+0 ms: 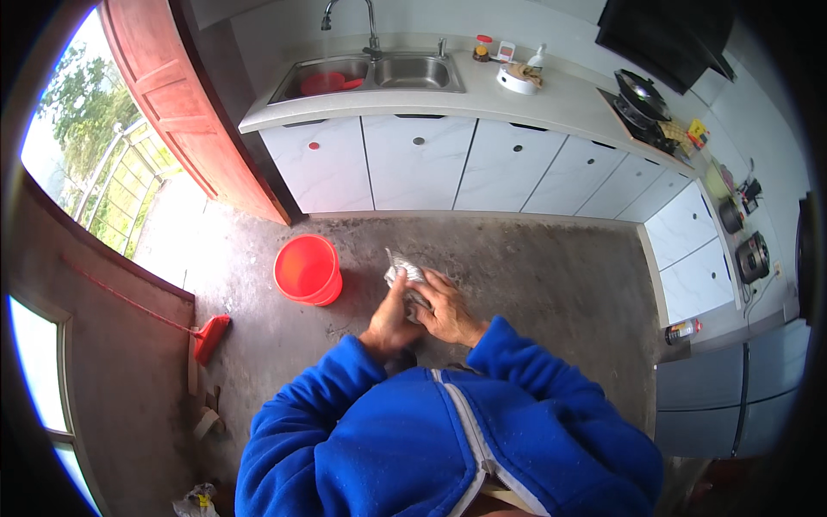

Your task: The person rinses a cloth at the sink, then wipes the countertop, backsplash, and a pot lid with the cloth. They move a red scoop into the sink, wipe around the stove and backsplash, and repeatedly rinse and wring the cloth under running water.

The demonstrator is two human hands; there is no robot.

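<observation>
A crumpled, light grey-and-white piece of cloth is bunched between my two hands in front of my chest. My left hand grips it from the left, thumb pointing up along it. Over its right side, my right hand closes with bent fingers. Part of the cloth is hidden under the fingers. On the concrete floor to the left of my hands stands a red plastic bucket, upright, and no contents show inside it.
Ahead runs a counter with a double steel sink; a red dipper lies in its left basin under the faucet. A red broom leans at the left wall near the open wooden door. A grey refrigerator stands right.
</observation>
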